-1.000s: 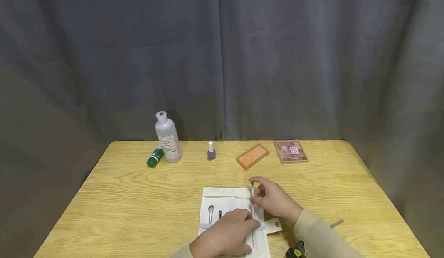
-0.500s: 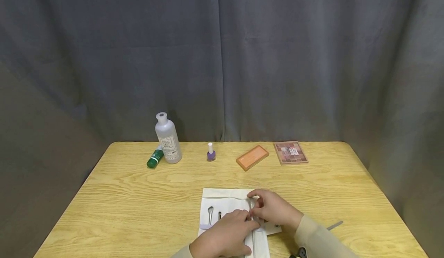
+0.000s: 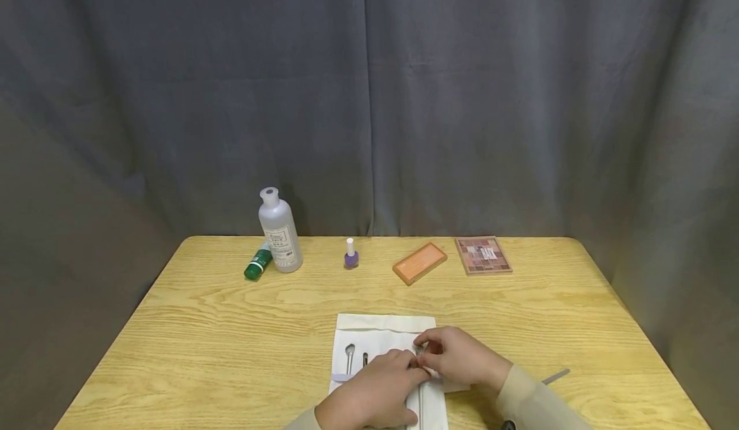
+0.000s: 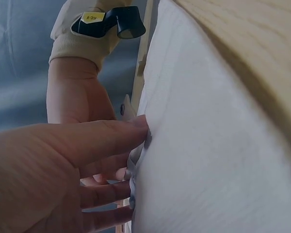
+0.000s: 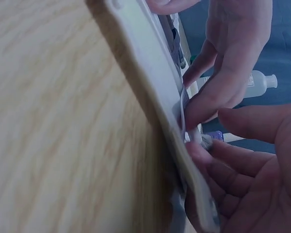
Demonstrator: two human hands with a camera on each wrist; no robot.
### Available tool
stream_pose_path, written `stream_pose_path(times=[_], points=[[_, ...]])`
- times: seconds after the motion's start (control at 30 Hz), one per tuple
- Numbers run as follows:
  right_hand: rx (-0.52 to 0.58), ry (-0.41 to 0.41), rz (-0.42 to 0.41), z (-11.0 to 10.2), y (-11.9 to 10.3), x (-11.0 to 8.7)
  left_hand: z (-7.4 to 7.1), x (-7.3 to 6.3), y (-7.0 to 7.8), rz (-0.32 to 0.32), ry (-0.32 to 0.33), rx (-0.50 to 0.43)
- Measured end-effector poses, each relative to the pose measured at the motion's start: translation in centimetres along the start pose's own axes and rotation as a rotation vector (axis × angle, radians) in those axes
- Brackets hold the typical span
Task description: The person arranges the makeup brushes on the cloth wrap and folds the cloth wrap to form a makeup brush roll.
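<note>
A white fabric brush pouch (image 3: 375,324) lies flat on the table, with a pale lilac elastic band (image 3: 340,377) across it. Two makeup brushes (image 3: 349,351) stick up from the band on its left side. My left hand (image 3: 378,385) rests on the pouch, thumb and fingertips touching the cloth by the band, as the left wrist view shows. At the pouch's right side my right hand (image 3: 458,356) pinches a slim makeup brush (image 3: 419,349) near its grey bristle head. Its thin handle runs down the pouch past my left fingers, which hide part of it.
Along the back stand a clear bottle (image 3: 280,231) and a purple nail polish (image 3: 351,258). A green tube (image 3: 258,263), an orange palette (image 3: 420,263) and an eyeshadow palette (image 3: 484,255) lie there too. A grey strip (image 3: 556,377) lies beyond my right sleeve.
My right hand has moved down toward my left hand, and the brush has slid lower along the pouch with it. My left hand has stayed about where it was.
</note>
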State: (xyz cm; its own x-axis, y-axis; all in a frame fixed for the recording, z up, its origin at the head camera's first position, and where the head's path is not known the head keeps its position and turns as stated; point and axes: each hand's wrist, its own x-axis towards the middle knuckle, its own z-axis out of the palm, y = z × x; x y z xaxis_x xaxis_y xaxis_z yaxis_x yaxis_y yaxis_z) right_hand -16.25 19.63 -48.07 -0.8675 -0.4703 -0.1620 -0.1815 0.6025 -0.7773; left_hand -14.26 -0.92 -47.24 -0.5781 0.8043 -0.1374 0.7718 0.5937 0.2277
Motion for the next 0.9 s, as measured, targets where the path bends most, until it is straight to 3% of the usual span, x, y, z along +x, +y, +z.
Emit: stream_pose_path(times=[0.17, 0.3, 0.57, 0.77, 0.9], points=[[-0.112, 0.051, -0.088, -1.1, 0.0, -1.6, 0.0, 0.0, 0.1, -0.006, -0.001, 0.010], [-0.186, 0.021, -0.138, -2.2, 0.2, -3.9, 0.2, 0.1, 0.1, -0.020, -0.026, -0.024], [-0.322, -0.099, -0.018, -3.2, 1.5, -7.8, 0.4, 0.0, 0.1, -0.027, -0.032, -0.040], [-0.266, -0.083, 0.033, -3.3, 2.6, -9.2, 0.1, 0.0, 0.2, -0.027, -0.019, -0.017], [-0.283, -0.056, -0.012, -3.5, 3.2, -9.6, -0.1, 0.1, 0.3, -0.030, -0.018, -0.014]])
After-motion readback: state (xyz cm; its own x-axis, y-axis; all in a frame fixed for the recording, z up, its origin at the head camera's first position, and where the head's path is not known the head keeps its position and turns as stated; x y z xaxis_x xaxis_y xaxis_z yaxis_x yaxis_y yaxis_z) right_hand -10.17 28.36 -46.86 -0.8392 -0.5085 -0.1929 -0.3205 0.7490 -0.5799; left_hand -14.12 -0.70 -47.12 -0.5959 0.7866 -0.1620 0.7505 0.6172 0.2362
